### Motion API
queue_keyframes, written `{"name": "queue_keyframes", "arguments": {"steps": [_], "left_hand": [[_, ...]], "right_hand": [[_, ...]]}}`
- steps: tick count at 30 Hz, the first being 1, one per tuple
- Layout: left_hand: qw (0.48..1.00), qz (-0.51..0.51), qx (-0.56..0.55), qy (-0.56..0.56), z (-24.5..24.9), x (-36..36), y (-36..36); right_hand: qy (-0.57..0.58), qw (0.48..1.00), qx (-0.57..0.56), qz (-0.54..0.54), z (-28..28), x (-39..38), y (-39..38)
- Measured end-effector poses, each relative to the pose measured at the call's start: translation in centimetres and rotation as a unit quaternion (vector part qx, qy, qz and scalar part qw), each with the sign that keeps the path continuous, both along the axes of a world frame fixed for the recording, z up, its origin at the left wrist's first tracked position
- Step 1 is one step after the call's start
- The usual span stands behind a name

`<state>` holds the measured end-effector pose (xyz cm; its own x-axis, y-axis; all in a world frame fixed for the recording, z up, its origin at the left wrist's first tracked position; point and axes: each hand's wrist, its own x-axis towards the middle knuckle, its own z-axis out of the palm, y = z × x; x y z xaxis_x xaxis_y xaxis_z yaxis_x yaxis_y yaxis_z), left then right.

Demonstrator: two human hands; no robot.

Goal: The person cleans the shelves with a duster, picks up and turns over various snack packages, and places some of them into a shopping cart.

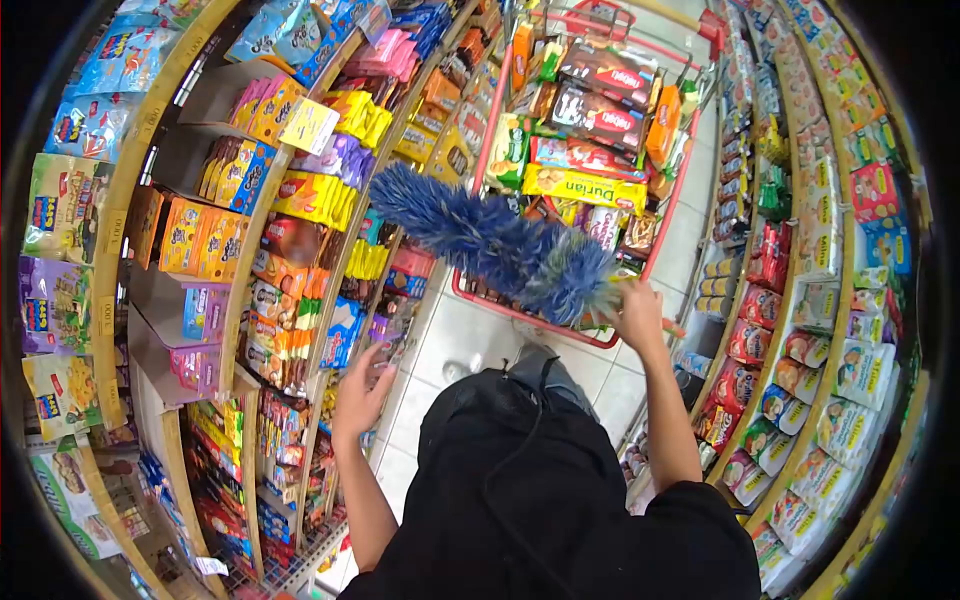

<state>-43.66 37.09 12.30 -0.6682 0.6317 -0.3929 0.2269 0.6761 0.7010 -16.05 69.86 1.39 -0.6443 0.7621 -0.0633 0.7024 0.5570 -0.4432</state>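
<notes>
A long fluffy blue duster (490,240) stretches across the middle of the view, over the near part of a red-rimmed shopping cart (597,341). My right hand (636,314) is closed on its lower right end. My left hand (364,390) is raised beside the left shelves, fingers apart and nothing in it. Inside the cart lie many snack packs, among them a yellow Durian pack (584,188) and dark Nabati packs (598,117). The duster's far tip reaches the shelf of yellow packs on the left.
Shelves of colourful snack packs (205,238) rise close on the left. More shelves with biscuit packs (752,340) line the right. White floor tiles (440,330) show between the left shelves and the cart.
</notes>
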Motion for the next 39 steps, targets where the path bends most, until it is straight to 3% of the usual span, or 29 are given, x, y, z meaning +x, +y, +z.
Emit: {"name": "queue_keyframes", "arguments": {"steps": [2,7,8,9,10,15,19,21,24,27,28,29,31,36,37,39], "left_hand": [[0.999,-0.032,-0.032,0.018,-1.5,0.2,-0.6],[0.995,-0.054,-0.087,-0.003,-3.7,1.0,-0.7],[0.994,-0.063,-0.086,-0.001,-3.7,1.1,0.1],[0.997,-0.056,-0.061,-0.008,-3.6,1.3,1.3],[0.998,-0.050,-0.034,-0.014,-3.6,1.5,2.6],[0.991,-0.062,0.116,-0.016,-5.5,2.5,10.8],[0.979,-0.155,0.129,0.006,-6.6,4.0,17.9],[0.969,-0.206,0.122,0.056,-8.3,4.4,20.5],[0.951,-0.246,0.134,0.130,-10.6,5.1,22.5],[0.943,-0.254,0.133,0.170,-10.9,5.6,23.6],[0.938,-0.258,0.133,0.188,-11.0,5.5,24.1],[0.934,-0.262,0.132,0.206,-10.9,5.4,24.4],[0.921,-0.267,0.129,0.252,-10.5,5.4,25.3],[0.825,-0.395,0.184,0.360,-11.5,5.0,29.2],[0.805,-0.421,0.193,0.370,-11.7,5.3,29.9],[0.812,-0.412,0.129,0.392,-12.3,5.3,30.9]], "right_hand": [[0.085,0.996,-0.019,-0.016,1.4,0.0,0.2],[0.167,0.976,-0.042,-0.130,3.2,2.7,1.6],[0.191,0.968,-0.046,-0.158,3.0,3.6,2.1],[0.267,0.945,-0.057,-0.181,-0.7,6.1,3.0],[0.313,0.929,-0.070,-0.186,0.5,6.1,3.4],[0.283,0.877,-0.019,-0.387,-4.2,11.8,2.3],[0.183,0.824,0.036,-0.534,-11.2,16.2,-1.7],[0.133,0.819,0.046,-0.557,-13.7,17.6,-5.5],[-0.061,0.793,-0.101,-0.598,-16.9,20.9,-11.3],[-0.163,0.680,-0.278,-0.658,-20.0,24.0,-16.9],[-0.175,0.732,-0.298,-0.587,-20.2,24.9,-18.9],[-0.180,0.780,-0.309,-0.514,-20.3,25.9,-20.9],[-0.146,0.784,-0.367,-0.478,-19.9,25.9,-23.4],[0.024,0.639,-0.474,-0.606,-19.3,23.4,-25.3],[0.049,0.625,-0.468,-0.623,-19.4,23.0,-24.8],[0.093,0.611,-0.441,-0.651,-20.3,22.4,-23.4]]}}
